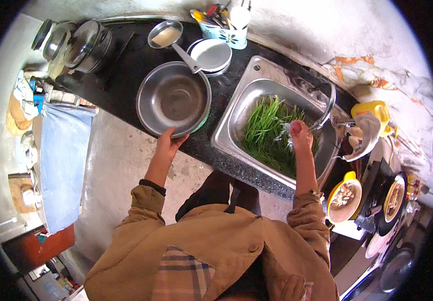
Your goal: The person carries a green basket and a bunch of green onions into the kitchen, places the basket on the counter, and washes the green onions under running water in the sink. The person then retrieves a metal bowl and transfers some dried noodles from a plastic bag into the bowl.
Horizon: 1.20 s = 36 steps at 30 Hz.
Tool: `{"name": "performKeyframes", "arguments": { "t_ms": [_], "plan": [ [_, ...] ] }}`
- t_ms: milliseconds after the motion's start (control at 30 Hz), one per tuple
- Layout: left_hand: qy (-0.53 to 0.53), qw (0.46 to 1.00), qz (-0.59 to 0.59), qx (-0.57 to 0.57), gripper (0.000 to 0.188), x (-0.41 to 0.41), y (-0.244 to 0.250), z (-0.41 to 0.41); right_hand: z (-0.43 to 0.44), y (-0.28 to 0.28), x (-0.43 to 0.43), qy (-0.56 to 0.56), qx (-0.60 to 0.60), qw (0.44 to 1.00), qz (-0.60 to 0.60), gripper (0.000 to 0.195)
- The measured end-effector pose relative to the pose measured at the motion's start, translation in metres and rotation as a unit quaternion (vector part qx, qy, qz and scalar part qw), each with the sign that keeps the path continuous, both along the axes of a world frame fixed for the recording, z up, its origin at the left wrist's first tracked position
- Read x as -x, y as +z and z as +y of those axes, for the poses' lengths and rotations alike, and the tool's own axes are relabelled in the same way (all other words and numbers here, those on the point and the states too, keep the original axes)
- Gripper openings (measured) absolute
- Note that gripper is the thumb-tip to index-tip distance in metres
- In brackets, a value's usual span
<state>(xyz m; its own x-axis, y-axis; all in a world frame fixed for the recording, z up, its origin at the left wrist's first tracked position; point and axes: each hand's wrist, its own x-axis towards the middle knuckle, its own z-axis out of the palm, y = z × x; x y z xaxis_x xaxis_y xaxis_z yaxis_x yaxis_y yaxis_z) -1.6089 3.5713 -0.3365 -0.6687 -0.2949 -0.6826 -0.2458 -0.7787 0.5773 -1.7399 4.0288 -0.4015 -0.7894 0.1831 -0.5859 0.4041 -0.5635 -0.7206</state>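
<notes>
My left hand (170, 142) grips the near rim of a wide metal bowl (175, 99) on the black countertop, thumb at the rim and fingers on the outer wall. A green edge (201, 122), perhaps a basket, shows from beneath it. The bowl holds no visible food. My right hand (301, 135) is over the stainless steel sink (235, 109), fingers curled, below the curved faucet (328, 107). Water splashes beside it; whether it holds anything is hidden. Long green leafy vegetables (265, 120) lie in the basin, partly in water.
A strainer ladle (167, 34) rests its handle across white bowls (211, 54). Behind stands a utensil holder (224, 35). Lidded pots (88, 47) fill the far left. Right of the sink are a yellow jug (370, 111), a yellow-rimmed dish of food (344, 197) and a stove (370, 199).
</notes>
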Motion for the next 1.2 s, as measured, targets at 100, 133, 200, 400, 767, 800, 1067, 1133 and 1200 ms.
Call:
{"name": "performKeyframes", "arguments": {
  "t_ms": [100,133,200,400,767,800,1067,1133,1200],
  "plan": [
    [0.016,0.999,-0.028,0.027,0.037,0.001,0.026,-0.005,-0.015,0.007,0.001,0.014,-0.204,0.976,-0.076,0.013],
    [0.029,0.998,-0.043,0.039,0.037,-0.001,0.036,-0.007,-0.018,0.017,0.003,0.034,-0.234,0.964,-0.118,0.014],
    [0.051,0.994,-0.071,0.062,0.037,-0.005,0.055,-0.013,-0.019,0.003,0.007,0.082,-0.307,0.948,-0.038,0.018],
    [0.036,0.994,-0.063,0.084,0.033,-0.039,0.067,-0.037,-0.065,-0.006,0.012,0.175,-0.371,0.909,0.068,0.029],
    [0.166,0.986,-0.032,0.005,0.015,-0.069,0.061,-0.078,-0.21,0.028,0.0,0.367,-0.222,0.895,0.127,0.045],
    [0.163,0.986,-0.001,-0.032,0.01,-0.076,0.057,-0.095,-0.227,0.024,-0.005,0.395,-0.199,0.888,0.124,0.051],
    [0.235,0.97,-0.008,0.068,0.01,-0.066,0.114,-0.108,-0.328,0.016,-0.044,0.465,-0.196,0.861,0.063,0.062],
    [0.23,0.97,0.012,0.074,0.01,-0.066,0.111,-0.116,-0.334,0.021,-0.049,0.43,-0.18,0.883,0.05,0.059],
    [0.228,0.971,0.029,0.063,0.015,-0.06,0.101,-0.128,-0.321,0.024,-0.05,0.42,-0.163,0.891,0.059,0.058]
  ]
}}
